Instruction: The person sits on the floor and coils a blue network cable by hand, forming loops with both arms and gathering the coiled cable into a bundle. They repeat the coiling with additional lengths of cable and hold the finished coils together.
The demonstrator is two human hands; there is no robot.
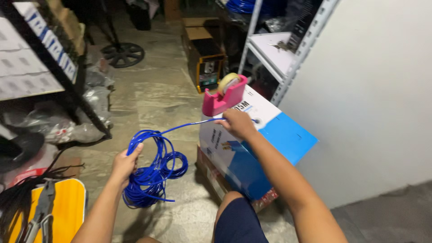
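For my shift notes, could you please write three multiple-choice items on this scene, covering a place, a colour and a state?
1. Where does the tape dispenser stand?
A. on the box
B. on the floor
C. on a shelf

2. What colour is the cable?
A. red
B. blue
C. green

3. How is the cable in the left hand?
A. coiled in loops
B. cut in pieces
C. wound on a reel

Answers: 1 A, it sits on top of the box. 2 B, the whole coil is blue. 3 A, loops hang from the hand while the right hand holds a taut strand.
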